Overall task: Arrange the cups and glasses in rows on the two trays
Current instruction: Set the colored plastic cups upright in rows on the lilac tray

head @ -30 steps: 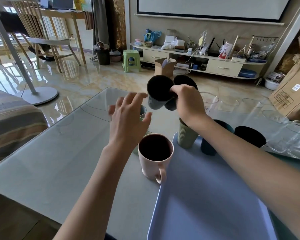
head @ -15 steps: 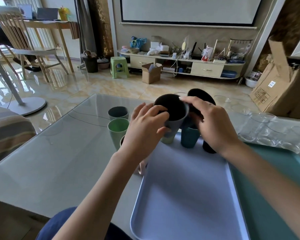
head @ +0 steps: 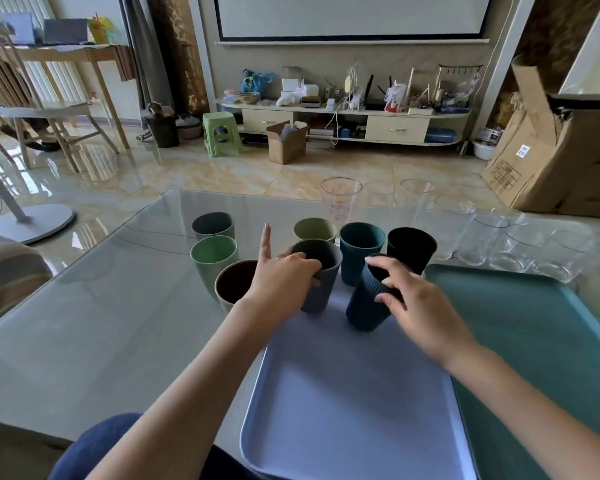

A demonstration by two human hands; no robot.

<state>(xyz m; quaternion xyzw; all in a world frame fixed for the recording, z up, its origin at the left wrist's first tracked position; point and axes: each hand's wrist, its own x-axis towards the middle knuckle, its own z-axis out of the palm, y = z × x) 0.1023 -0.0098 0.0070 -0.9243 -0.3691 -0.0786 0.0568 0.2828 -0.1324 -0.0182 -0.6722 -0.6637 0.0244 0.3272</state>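
My left hand (head: 284,278) grips a grey-blue ribbed cup (head: 321,285) at its rim on the lavender tray (head: 350,393), index finger pointing up. My right hand (head: 416,303) holds a tilted navy ribbed cup (head: 364,303) by its rim beside it. Behind them on the tray stand an olive cup (head: 314,230), a teal cup (head: 361,247) and a black cup (head: 411,247). A teal tray (head: 541,334) lies to the right. Left of the lavender tray, on the glass table, are a grey cup (head: 212,225), a green cup (head: 213,256) and a pale mug (head: 232,284).
Several clear glasses (head: 492,240) stand on the table beyond the teal tray, with a tall printed glass (head: 340,200) behind the cups. The glass table (head: 101,323) edge runs near my knee. Cardboard boxes sit at the right.
Both hands came down with the two cups from mid-air; the grey-blue cup now stands on the lavender tray and the navy cup leans beside it. The left hand took over the grey-blue cup.
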